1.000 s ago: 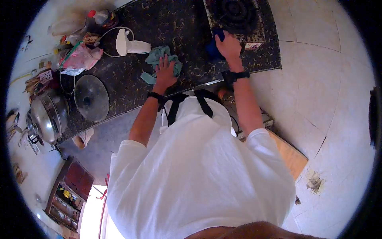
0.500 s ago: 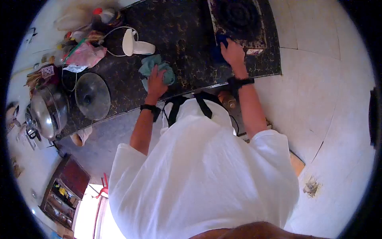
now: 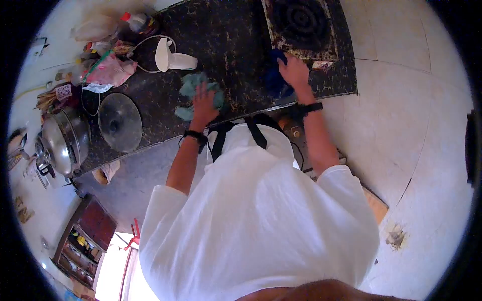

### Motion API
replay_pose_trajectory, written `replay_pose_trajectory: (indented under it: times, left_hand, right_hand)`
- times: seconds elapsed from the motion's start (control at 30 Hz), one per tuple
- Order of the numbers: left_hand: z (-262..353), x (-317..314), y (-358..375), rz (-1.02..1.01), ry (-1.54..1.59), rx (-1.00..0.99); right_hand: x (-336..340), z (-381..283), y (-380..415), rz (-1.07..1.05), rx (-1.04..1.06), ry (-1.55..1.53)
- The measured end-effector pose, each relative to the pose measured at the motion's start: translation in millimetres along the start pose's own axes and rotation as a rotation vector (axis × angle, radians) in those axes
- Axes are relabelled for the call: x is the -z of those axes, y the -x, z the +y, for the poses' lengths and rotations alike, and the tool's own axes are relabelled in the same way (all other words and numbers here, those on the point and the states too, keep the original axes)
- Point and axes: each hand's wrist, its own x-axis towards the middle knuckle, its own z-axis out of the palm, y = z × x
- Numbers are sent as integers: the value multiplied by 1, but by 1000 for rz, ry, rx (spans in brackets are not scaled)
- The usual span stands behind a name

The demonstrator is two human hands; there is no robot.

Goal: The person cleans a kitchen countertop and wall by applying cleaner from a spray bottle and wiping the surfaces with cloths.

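One green cloth [image 3: 188,86], one blue cloth [image 3: 274,84], one stove [image 3: 301,24], one metal pot [image 3: 59,142].

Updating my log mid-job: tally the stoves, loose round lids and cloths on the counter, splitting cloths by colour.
Green cloth: 1, under the left hand
Dark blue cloth: 1, at the right hand
Stove: 1
Loose lid: 1
Total: 4

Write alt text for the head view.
A person in a white T-shirt has the left hand on a green cloth and the right hand at a dark blue cloth on a patterned countertop beside a grimy stove. A pot lid sits further left.
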Motion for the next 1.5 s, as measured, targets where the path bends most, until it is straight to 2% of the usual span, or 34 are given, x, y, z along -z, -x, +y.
replay_pose_trajectory:
  times: [0.07, 0.13, 0.2, 0.3, 0.37, 0.5, 0.57, 0.63, 0.7, 0.8, 0.83, 0.87, 0.9, 0.93, 1.0, 1.03, 1.07, 1.17, 1.2, 1.27, 1.4, 1.47, 1.5]
  left_hand:
    - [23, -1, -21, -38, 1, -225]
    - [40, -8, -41, -32, 15, -242]
    - [41, -11, -41, -39, 24, -267]
    - [30, -16, -39, 20, 115, -256]
    - [12, -15, -12, 101, 175, -191]
    - [-26, 0, 43, 101, 238, -121]
    - [-37, 8, 65, 26, 164, 57]
    - [-42, 3, 72, 37, 155, 89]
    - [-37, -1, 67, 49, 153, 117]
    - [-8, -9, 48, 18, 6, 141]
    - [1, -11, 37, 24, 1, 50]
    - [10, -13, 24, 32, -5, -39]
    - [22, -13, 15, 30, -6, -32]
    - [39, -10, 5, -11, -1, -80]
    - [59, -13, -15, -54, 8, -125]
    - [67, -19, -24, -69, -7, -154]
    - [72, -23, -31, -83, -21, -188]
    - [65, -31, -35, -29, 30, -215]
    - [59, -29, -34, -31, 30, -216]
    - [43, -21, -17, 0, 188, -223]
    - [8, 4, 28, 34, 104, -130]
    - [-24, -2, 50, 99, 173, -2]
    - [-38, -3, 60, 103, 171, 0]
  right_hand:
    - [9, 1, -23, 77, 33, 42]
    - [11, -1, -32, 37, -19, 50]
    - [1, -1, -24, 134, -3, 41]
    - [4, -10, 12, 43, -59, -55]
    - [9, -8, 3, 22, -73, -7]
    - [12, -7, -31, 57, -98, 58]
    - [6, -8, -19, 40, -108, 25]
    - [3, -9, -5, 40, -108, -3]
    - [1, -6, 17, 64, 6, -5]
    - [4, 4, 7, 54, 16, -11]
    - [6, 8, 6, 51, 19, -12]
    - [10, 14, 3, 161, 63, -201]
    - [13, 21, 3, 265, 104, -391]
    - [13, 29, 5, 259, 107, -393]
    - [8, 52, 13, 51, -131, -1647]
    - [2, 66, 20, 59, -211, -2058]
    - [-6, 77, 23, 63, -220, -2053]
    - [-1, 88, 40, -54, -231, -2361]
    - [5, 85, 41, -52, -232, -2362]
    - [16, 71, 43, 63, -423, -2334]
    - [17, 64, 41, 0, -328, -2337]
    - [23, 61, 42, 34, -315, -2252]
    - [26, 60, 38, 30, -311, -2254]
